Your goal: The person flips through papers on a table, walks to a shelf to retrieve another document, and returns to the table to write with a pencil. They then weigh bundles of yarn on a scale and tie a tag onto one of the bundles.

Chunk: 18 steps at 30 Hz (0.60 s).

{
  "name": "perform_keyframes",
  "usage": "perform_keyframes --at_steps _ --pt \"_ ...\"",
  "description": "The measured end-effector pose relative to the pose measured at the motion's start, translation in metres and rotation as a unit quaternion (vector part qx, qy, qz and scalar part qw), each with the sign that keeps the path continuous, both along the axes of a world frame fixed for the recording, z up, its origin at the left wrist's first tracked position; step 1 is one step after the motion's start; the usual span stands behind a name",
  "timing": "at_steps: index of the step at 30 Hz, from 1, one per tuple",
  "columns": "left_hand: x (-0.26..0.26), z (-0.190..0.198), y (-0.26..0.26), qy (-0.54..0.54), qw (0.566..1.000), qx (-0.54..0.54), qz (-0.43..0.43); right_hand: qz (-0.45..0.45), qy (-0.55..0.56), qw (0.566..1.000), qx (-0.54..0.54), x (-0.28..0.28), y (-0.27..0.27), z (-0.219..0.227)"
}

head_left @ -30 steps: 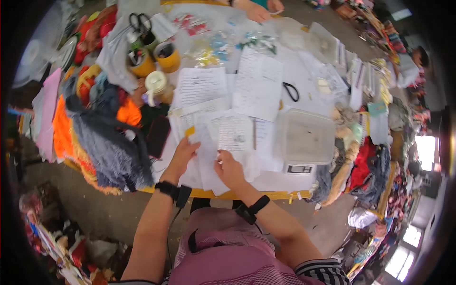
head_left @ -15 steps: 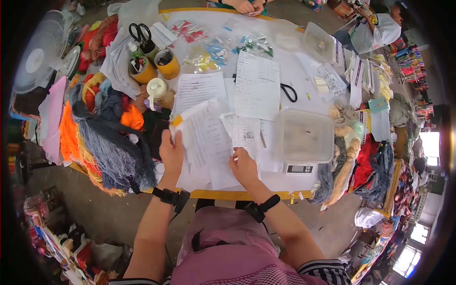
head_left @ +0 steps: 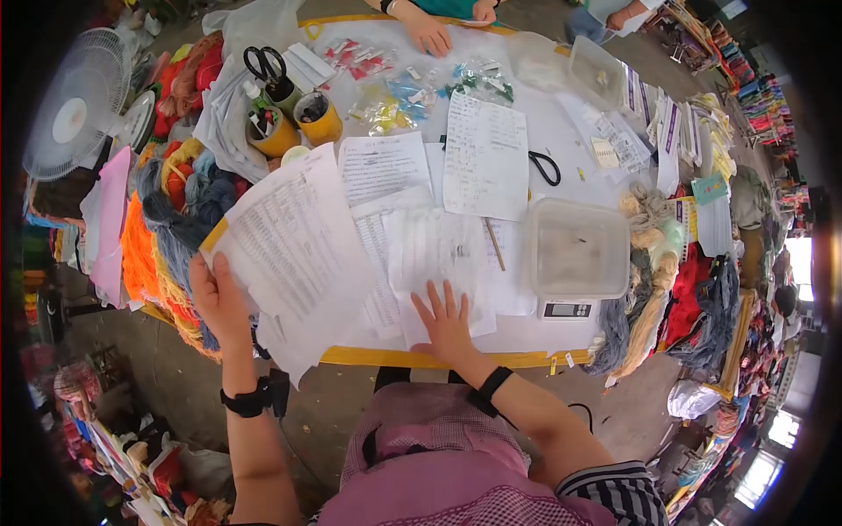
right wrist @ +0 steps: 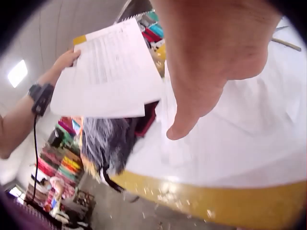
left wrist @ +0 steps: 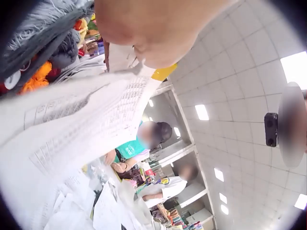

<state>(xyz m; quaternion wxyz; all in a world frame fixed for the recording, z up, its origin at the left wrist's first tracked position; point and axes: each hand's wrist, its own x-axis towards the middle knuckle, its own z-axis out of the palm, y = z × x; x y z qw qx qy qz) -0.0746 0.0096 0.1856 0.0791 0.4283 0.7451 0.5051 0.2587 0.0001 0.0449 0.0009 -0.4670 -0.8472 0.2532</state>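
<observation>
Left hand [head_left: 217, 294] gripped a sheaf of printed sheets [head_left: 289, 250] lifted off the worktop [head_left: 421, 358] at near left, apparently to uncover the paper [head_left: 438, 254] that the right hand [head_left: 447, 320] pressed flat, fingers spread.

A sheaf of printed sheets [head_left: 289, 250], white with a yellow strip along one edge, is hanging tilted at centre-left of the frame, fanned out and lifted off the table. Just right of it, a single white sheet [head_left: 438, 250] with faint columns of print is lying flat near the table's front edge.
</observation>
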Motion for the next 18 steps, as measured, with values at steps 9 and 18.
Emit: perform_keyframes --at_steps 9,18 --pt "0.014 -0.039 -0.032 -0.233 0.970 -0.046 -0.045 0.014 -0.077 0.991 0.109 -0.007 0.036 -0.035" --pt "0.058 -0.117 -0.037 -0.364 0.921 -0.110 -0.080 -0.032 0.121 0.990 0.066 0.018 0.057 -0.023"
